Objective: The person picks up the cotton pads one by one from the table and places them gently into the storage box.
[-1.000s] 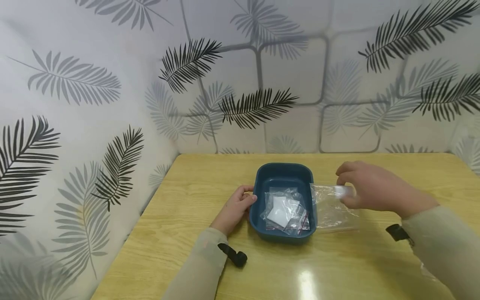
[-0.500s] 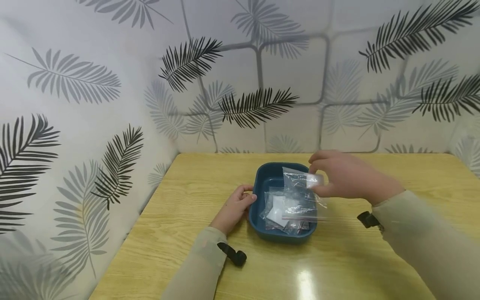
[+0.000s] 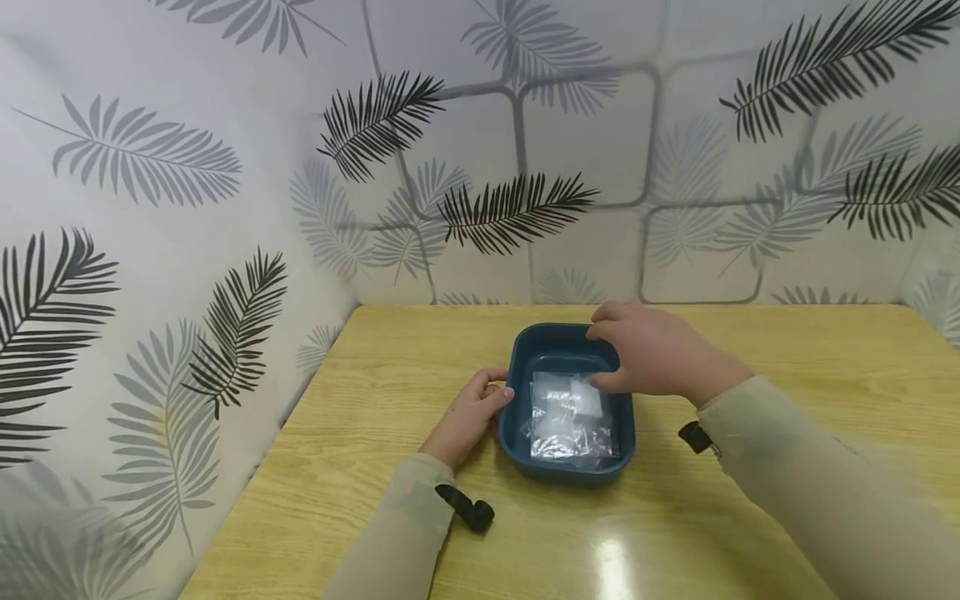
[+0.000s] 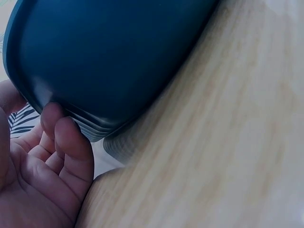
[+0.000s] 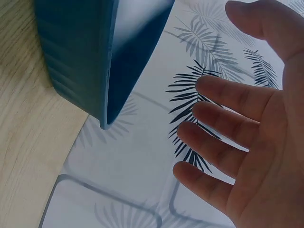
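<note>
A dark blue plastic bin [image 3: 567, 477] stands on the wooden table, with clear zip bags [image 3: 557, 417] holding white pieces inside it. My left hand [image 3: 474, 412] grips the bin's left side, thumb at the rim and fingers against the outer wall. That hand [image 4: 52, 161] shows its bent fingertips on the bin's wall [image 4: 109, 52] in the left wrist view. Over the bin's right edge hovers my right hand [image 3: 652, 350]. Its fingers are spread and hold nothing, as the right hand [image 5: 242, 118] shows in the right wrist view.
The light wooden table [image 3: 360, 375] reaches back to a wall [image 3: 585, 150] with a leaf pattern. A second patterned wall [image 3: 150, 250] runs along the left. Black straps [image 3: 465, 508] sit at both wrists.
My right hand has moved left over the bin with a clear zip bag and let it go on top of the others. The left hand has stayed at the bin's side.
</note>
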A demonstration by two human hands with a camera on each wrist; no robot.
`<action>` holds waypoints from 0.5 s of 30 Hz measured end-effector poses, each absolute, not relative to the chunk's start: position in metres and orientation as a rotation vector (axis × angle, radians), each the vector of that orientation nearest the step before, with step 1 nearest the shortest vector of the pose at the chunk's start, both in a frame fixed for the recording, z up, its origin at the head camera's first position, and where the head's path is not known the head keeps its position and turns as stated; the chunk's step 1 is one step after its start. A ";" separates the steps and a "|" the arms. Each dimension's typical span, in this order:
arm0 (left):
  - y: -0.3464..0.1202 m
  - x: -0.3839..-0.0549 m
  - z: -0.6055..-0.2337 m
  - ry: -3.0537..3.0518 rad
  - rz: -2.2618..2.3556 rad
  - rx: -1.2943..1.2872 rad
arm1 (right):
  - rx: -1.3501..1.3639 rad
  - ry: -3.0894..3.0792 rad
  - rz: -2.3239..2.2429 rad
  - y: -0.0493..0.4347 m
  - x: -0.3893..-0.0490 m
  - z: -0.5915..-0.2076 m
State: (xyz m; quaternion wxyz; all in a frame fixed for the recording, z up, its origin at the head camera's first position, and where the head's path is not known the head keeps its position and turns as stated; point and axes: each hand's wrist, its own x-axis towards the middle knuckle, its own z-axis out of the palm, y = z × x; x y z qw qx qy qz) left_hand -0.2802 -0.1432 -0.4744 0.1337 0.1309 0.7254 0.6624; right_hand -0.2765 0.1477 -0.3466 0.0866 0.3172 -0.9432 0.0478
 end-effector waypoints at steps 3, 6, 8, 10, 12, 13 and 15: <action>-0.143 -0.279 -0.474 2.105 1.923 0.378 | 0.933 -2.820 0.148 0.150 -0.276 -0.347; -0.143 -0.279 -0.473 2.110 1.921 0.378 | 0.934 -2.824 0.149 0.154 -0.275 -0.346; -0.143 -0.279 -0.472 2.113 1.922 0.381 | 0.930 -2.835 0.155 0.157 -0.274 -0.344; -0.143 -0.279 -0.473 2.114 1.934 0.384 | 0.932 -2.844 0.173 0.163 -0.272 -0.344; -0.143 -0.280 -0.473 2.110 1.951 0.389 | 0.930 -2.854 0.194 0.169 -0.268 -0.345; -0.142 -0.280 -0.473 2.107 1.960 0.391 | 0.929 -2.856 0.208 0.173 -0.266 -0.346; -0.142 -0.280 -0.472 2.096 1.976 0.393 | 0.925 -2.856 0.227 0.183 -0.261 -0.350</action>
